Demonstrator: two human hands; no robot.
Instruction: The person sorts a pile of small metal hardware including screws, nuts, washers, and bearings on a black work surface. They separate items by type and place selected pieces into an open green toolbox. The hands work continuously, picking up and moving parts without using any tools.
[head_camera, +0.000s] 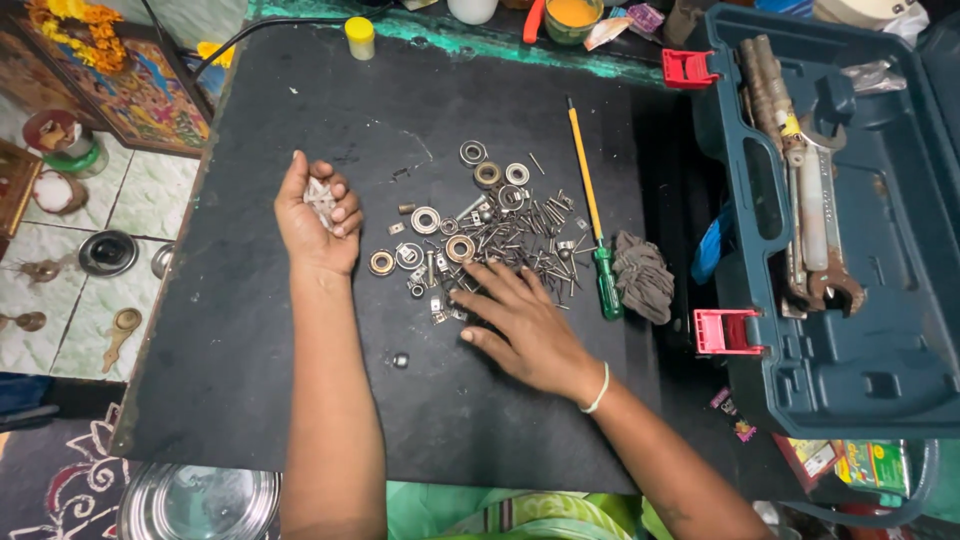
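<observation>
Two hands over a scatter of small metal hardware (490, 225) near the middle of a black mat (250, 330): bearings, washers, nails, screws, little brackets. Left hand (318, 215) lies palm-up on the mat, left of the pile, fingers curled round a few small silvery metal pcs (322, 200), loosely cupped, not a tight fist. Right hand (525, 325) is palm-down at the near edge of the pile, fingers spread & flat, fingertips touching the nearest screws, gripping nothing. White band on the right wrist.

Just right of the pile: a screwdriver (590, 205) w/ yellow shaft & green handle, lying lengthwise, handle toward the person. Beside the handle, a dark grey rag (640, 275). One lone nut (400, 360) sits apart, nearer the person.

Further right, an open blue-green tool case (890, 350) w/ red latches, rusty wrenches (815, 230) inside. Yellow-capped bottle (359, 37) at the mat's far edge. Steel plate (200, 500) at bottom left, below the mat.
</observation>
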